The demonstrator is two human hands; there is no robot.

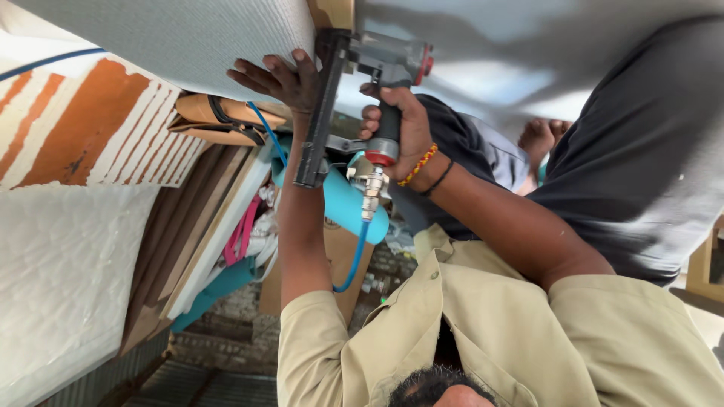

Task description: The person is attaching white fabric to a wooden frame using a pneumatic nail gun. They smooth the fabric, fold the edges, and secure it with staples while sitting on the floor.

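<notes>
A wide sheet of pale grey textured fabric (188, 38) fills the top of the view, stretched over a wooden frame piece (332, 11) whose bare end shows at the upper middle. To the right, dark grey cloth (641, 151) drapes down across the upper right corner. On the left stands a wall with orange and white painted blocks (83, 128), and below it a white textured panel (60, 286). Flat brown boards (188, 234) lean in a stack beside that panel, with a tan bag (219, 120) resting above them.

The person's beige shirt (490, 332) spreads across the bottom, both arms reaching upward. A turquoise roll (343, 200) lies behind the arms, just above a cardboard box (347, 256).

The pneumatic stapler (377, 83), grey with a long dark magazine, is pressed nose-first against the fabric at the frame piece. The right hand (400, 128) is clamped around its handle, a yellow-and-red beaded bracelet (418, 166) and a black band on the wrist. The left hand (283, 79) lies open with fingers spread flat on the fabric, just beside the stapler's magazine. A thin blue air hose (354, 260) hangs from the metal fitting at the stapler's base.
</notes>
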